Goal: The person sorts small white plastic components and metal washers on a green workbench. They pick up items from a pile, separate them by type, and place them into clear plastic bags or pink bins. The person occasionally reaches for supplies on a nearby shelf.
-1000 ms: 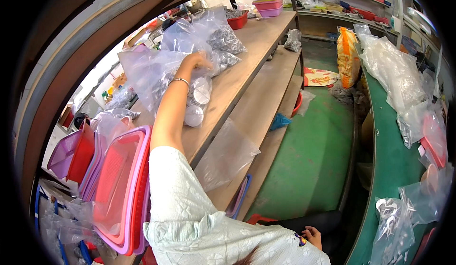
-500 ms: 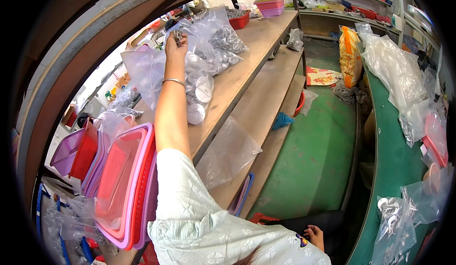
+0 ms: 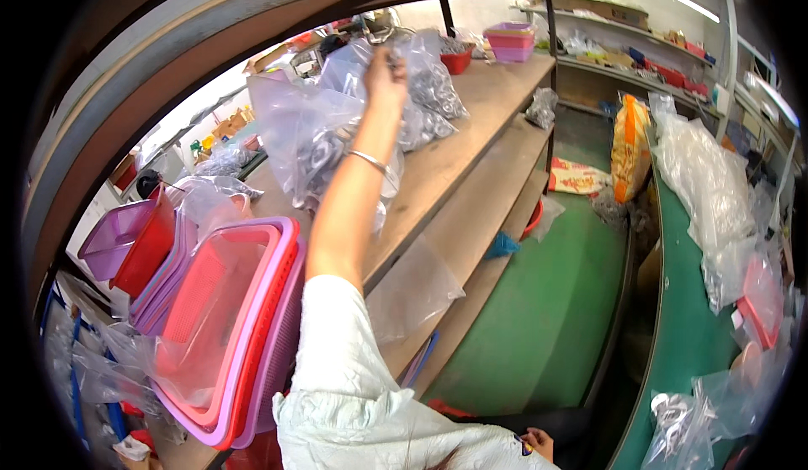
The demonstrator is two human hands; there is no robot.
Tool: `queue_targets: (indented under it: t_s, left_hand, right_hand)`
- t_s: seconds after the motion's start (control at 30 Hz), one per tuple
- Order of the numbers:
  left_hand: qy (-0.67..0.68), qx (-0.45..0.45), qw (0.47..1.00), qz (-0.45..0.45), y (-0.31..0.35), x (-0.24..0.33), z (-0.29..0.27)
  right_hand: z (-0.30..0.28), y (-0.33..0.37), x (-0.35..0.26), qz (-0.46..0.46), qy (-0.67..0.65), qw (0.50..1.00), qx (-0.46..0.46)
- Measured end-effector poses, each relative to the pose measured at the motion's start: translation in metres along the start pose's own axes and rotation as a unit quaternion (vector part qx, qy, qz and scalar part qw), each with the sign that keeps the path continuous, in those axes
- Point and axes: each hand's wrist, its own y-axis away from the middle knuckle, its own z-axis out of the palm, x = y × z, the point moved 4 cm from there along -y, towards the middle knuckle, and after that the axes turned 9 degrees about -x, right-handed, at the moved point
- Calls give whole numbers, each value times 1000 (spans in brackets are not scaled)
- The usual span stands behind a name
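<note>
At the lower edge, the right hand (image 3: 539, 443) is near the black trousers (image 3: 572, 424); its fingers look bent, but I cannot tell if they hold something. The pale sleeve (image 3: 337, 335) covers the upper part of the left arm, which stretches forward. Just to the left of this sleeve leans a stack of pink, red and purple baskets (image 3: 263, 344). On the right side, a clear bag with shiny pieces (image 3: 673, 426) lies on the green table (image 3: 694, 335).

Farther, a thin metal bracelet (image 3: 368, 162) is around the left wrist. The left hand (image 3: 386, 79) is among the plastic bags (image 3: 290, 121), which stand on the wooden shelf (image 3: 497, 87) and contain grey metal pieces (image 3: 313, 160). Its fingers are blurred and seem bent, with a small grey patch beside them; I cannot tell if they are clamped on it.

Behind the bags are a red tub (image 3: 457, 63) and a stack of purple and pink trays (image 3: 511, 45). To the right, an orange and white sack (image 3: 631, 150) stands on the green floor (image 3: 539, 318).
</note>
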Motion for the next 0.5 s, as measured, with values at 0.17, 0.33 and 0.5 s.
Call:
queue_targets:
  t_s: [0.17, 0.33, 0.5]
  left_hand:
    - [-37, -120, 985, -120, 51, -95, 72]
    - [-23, -144, 951, -271, 136, -194, 124]
    - [-53, -175, 899, -398, 176, -242, 133]
  right_hand:
    - [10, -8, -49, -62, -85, 994, 7]
    - [17, -19, -190, -329, -24, 941, 75]
    - [-19, -18, -231, -373, 65, 889, 257]
